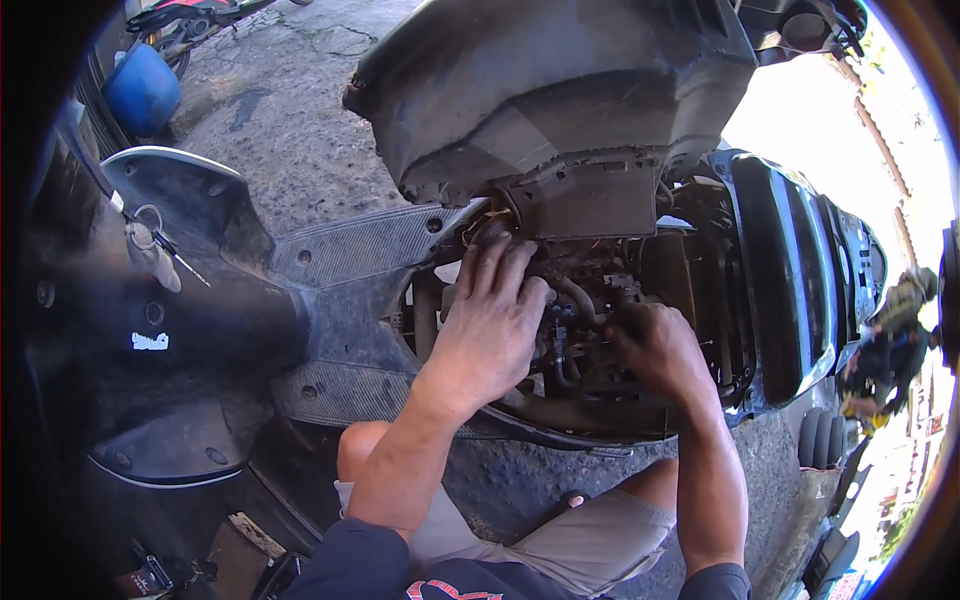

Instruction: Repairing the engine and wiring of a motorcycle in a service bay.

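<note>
A scooter lies lengthwise across the view with its engine bay [590, 350] uncovered. My left hand [490, 315] reaches into the front part of the bay near some wires [497, 215]. Its fingers bend downward, and whatever their tips grip is hidden. To its right, my right hand [660, 345] is closed with curled fingers over the engine parts, beside a dark hose [577, 300]. I cannot make out what sits in that grip. Small fittings and a bluish connector [562, 315] show between the two hands.
A large black underseat storage box [560, 90] stands raised beyond the bay. The ribbed footboard [350, 250] and front shield [220, 320] extend left, with keys [145, 228] hanging there. The tail cover [790, 280] is at right. A blue container [142, 90] stands far left.
</note>
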A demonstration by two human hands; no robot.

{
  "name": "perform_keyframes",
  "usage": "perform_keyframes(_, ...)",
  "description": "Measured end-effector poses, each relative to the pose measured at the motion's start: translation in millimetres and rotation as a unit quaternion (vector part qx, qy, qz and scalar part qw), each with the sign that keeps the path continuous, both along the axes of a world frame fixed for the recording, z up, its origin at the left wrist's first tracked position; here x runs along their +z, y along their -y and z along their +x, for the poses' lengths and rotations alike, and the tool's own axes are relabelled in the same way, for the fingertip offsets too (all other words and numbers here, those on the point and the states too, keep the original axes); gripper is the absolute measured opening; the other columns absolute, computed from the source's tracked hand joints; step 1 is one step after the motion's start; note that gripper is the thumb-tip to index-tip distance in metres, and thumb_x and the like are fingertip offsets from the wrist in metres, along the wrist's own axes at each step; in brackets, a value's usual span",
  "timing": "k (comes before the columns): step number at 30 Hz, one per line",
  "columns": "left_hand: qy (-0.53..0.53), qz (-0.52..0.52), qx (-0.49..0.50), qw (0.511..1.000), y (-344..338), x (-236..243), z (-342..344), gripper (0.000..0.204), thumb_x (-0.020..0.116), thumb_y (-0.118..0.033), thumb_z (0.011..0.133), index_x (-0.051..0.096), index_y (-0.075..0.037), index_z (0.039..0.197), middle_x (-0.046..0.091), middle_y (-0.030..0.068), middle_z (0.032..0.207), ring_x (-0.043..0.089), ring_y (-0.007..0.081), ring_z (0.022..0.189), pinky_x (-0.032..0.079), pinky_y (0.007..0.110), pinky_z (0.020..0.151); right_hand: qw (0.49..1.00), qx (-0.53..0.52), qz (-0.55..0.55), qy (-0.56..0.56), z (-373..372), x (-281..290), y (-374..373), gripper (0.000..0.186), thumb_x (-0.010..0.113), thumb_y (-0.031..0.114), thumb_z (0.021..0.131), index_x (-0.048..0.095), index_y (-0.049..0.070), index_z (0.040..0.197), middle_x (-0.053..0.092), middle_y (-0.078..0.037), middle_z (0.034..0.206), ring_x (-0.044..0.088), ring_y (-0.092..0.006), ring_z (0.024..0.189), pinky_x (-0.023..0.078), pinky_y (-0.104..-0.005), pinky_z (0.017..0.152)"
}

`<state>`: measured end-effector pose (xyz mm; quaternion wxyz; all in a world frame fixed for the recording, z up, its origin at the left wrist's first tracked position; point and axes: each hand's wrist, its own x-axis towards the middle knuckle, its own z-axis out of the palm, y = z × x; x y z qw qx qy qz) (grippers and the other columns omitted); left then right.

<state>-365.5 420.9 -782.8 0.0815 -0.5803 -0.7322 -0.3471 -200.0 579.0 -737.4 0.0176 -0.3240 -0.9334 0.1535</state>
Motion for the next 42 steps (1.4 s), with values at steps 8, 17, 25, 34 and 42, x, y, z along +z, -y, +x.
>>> perform_keyframes(8, -0.076, -0.049, 0.034, 0.995, -4.5, -3.4, 7.0, 0.036, 0.079, -0.011, 0.067, 0.064, -0.001, 0.099, 0.051, 0.0201, 0.138, 0.038, 0.0396, 0.140, 0.026, 0.057, 0.118, 0.998, -0.002, -0.051, -0.021, -0.1, -2.6, -4.5, 0.024, 0.068, 0.024, 0.086, 0.076, 0.006, 0.100, 0.072, -0.021, 0.089, 0.069, -0.0396, 0.090, 0.053, -0.0483, 0.081)
perform_keyframes(17, -0.084, -0.017, 0.060, 0.995, -9.7, -6.2, 10.8, 0.029, 0.080, -0.012, 0.066, 0.068, -0.004, 0.092, 0.058, 0.0167, 0.129, 0.045, 0.0366, 0.132, 0.031, 0.055, 0.115, 0.994, -0.016, -0.089, -0.055, -1.0, 0.4, 9.1, 0.028, 0.070, 0.022, 0.084, 0.075, -0.001, 0.099, 0.072, -0.022, 0.086, 0.072, -0.0362, 0.083, 0.053, -0.0435, 0.077)
perform_keyframes(25, -0.098, -0.009, 0.074, 0.992, -13.5, -5.4, 16.4, 0.029, 0.081, -0.013, 0.066, 0.068, -0.007, 0.091, 0.059, 0.0142, 0.125, 0.048, 0.0357, 0.128, 0.034, 0.053, 0.112, 0.977, -0.020, -0.163, -0.132, 1.5, -11.3, 4.5, 0.028, 0.069, 0.024, 0.086, 0.074, 0.002, 0.101, 0.071, -0.023, 0.090, 0.069, -0.0410, 0.092, 0.052, -0.0466, 0.081)
perform_keyframes(34, -0.116, -0.005, 0.077, 0.990, -14.0, -5.0, 17.7, 0.025, 0.079, -0.012, 0.068, 0.069, -0.008, 0.091, 0.063, 0.0093, 0.118, 0.051, 0.0335, 0.125, 0.035, 0.052, 0.110, 0.969, -0.013, -0.175, -0.177, 10.3, -13.6, 7.9, 0.028, 0.067, 0.024, 0.085, 0.073, 0.001, 0.101, 0.070, -0.024, 0.092, 0.068, -0.0427, 0.094, 0.052, -0.0491, 0.083)
perform_keyframes(42, -0.132, -0.009, 0.072, 0.989, -16.8, -5.6, 18.8, 0.022, 0.076, -0.013, 0.069, 0.069, -0.006, 0.089, 0.065, 0.0095, 0.109, 0.052, 0.0343, 0.121, 0.035, 0.055, 0.108, 0.963, -0.010, -0.183, -0.197, 13.1, -19.6, 11.9, 0.028, 0.066, 0.022, 0.085, 0.071, -0.003, 0.098, 0.069, -0.026, 0.091, 0.068, -0.0434, 0.092, 0.052, -0.0482, 0.081)
